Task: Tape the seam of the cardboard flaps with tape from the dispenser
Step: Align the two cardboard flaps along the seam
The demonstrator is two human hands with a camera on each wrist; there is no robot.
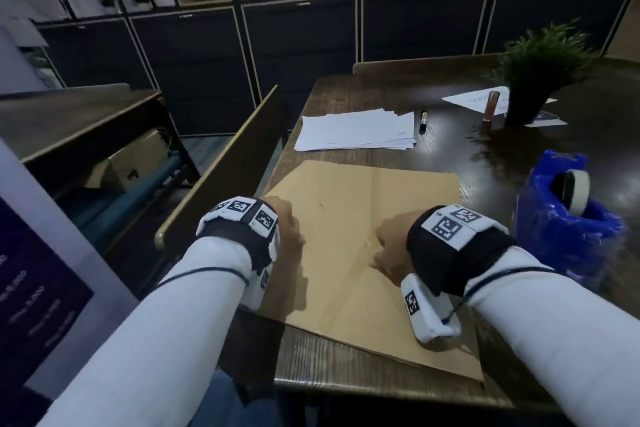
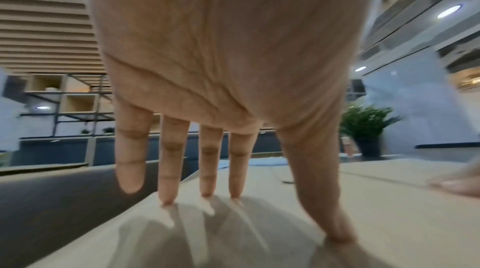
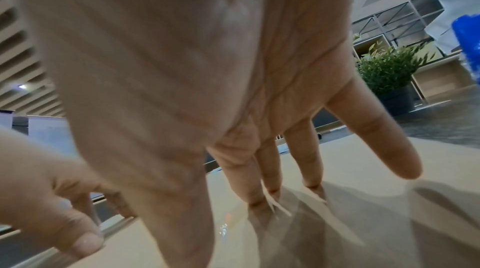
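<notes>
I see the cardboard [image 1: 349, 218] lying flat on the table [image 1: 519, 156], its near corner reaching the table's front edge. A seam [image 1: 375, 204] runs across the cardboard from far to near, and a short glossy stretch of tape [image 3: 224, 229] shows on it by my right hand [image 1: 391, 246]. That hand rests on the cardboard just right of the seam, fingers [image 3: 270, 169] straight and spread with their tips pressing down, holding nothing. My left hand [image 1: 287, 229] sits at the cardboard's left edge, also open, with straight fingers [image 2: 207, 159] and thumb planted on the surface; the little finger hangs past the edge. The blue dispenser [image 1: 568, 215] stands just right of the cardboard, well clear of both hands, its tape roll [image 1: 576, 191] upright in the cradle. Beyond the cardboard lie papers [image 1: 356, 130] and a pen [image 1: 423, 121], and farther right of those a plant [image 1: 540, 69]
</notes>
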